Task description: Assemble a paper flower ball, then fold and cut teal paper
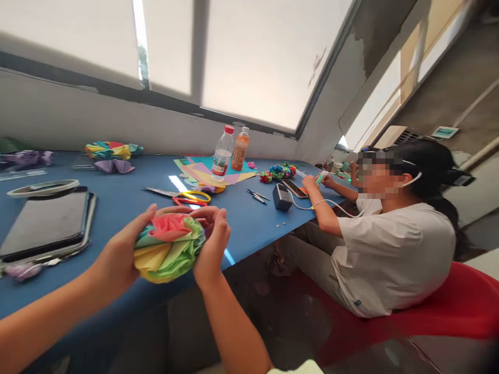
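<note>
Between my two hands is a round paper flower [169, 252] with crumpled pink, green, yellow and teal petals. My left hand [127, 249] cups its left side, the thumb along the top edge. Around the right side curls my right hand [214, 244], its fingers reaching over the back. The far fingers of both hands are partly hidden behind the flower. Just beyond it on the blue table [128, 205] lie scissors [183, 197] with red and yellow handles, blades pointing left.
A tablet [47, 221] with a white ring on it lies at left. Paper flowers [113, 150] sit behind. Two bottles [222, 156] stand on coloured paper sheets [191, 171]. Pens [258, 196] and a dark box [282, 197] are right of centre. A person [390, 244] sits at right.
</note>
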`<control>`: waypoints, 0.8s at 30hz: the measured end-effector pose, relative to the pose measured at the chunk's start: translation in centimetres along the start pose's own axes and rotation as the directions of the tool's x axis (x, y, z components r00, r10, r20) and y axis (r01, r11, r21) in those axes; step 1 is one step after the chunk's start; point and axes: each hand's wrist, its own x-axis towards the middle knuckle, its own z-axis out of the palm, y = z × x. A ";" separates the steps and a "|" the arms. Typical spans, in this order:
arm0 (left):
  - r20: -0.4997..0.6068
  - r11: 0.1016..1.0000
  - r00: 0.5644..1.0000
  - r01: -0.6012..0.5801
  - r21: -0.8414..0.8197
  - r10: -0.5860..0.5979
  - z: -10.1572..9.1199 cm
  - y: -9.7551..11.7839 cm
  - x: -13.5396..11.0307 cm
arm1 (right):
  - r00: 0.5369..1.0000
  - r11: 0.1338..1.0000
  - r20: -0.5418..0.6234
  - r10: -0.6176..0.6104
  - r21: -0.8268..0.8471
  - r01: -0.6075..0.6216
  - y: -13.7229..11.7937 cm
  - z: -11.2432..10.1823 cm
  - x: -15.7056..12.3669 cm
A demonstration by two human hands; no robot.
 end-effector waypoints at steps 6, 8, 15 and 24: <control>0.085 0.992 0.989 0.125 -0.008 -0.124 -0.9 -0.5 0.9 | 0.997 0.952 0.082 -0.001 0.304 -0.024 -0.3 -1.0 0.0; 0.078 0.989 0.986 0.148 -0.029 -0.145 -1.4 -0.7 1.0 | 0.971 0.949 0.201 -0.128 0.309 0.061 -0.5 -1.3 0.1; 0.114 0.993 0.987 0.118 -0.014 -0.116 -1.1 -0.9 0.7 | 0.975 0.934 0.194 -0.107 0.356 0.031 -0.3 -1.8 -0.1; 0.037 0.961 0.995 0.102 -0.258 -0.096 -0.9 -0.1 1.1 | 0.988 0.957 -0.082 -0.130 0.251 0.147 0.2 -1.1 -0.8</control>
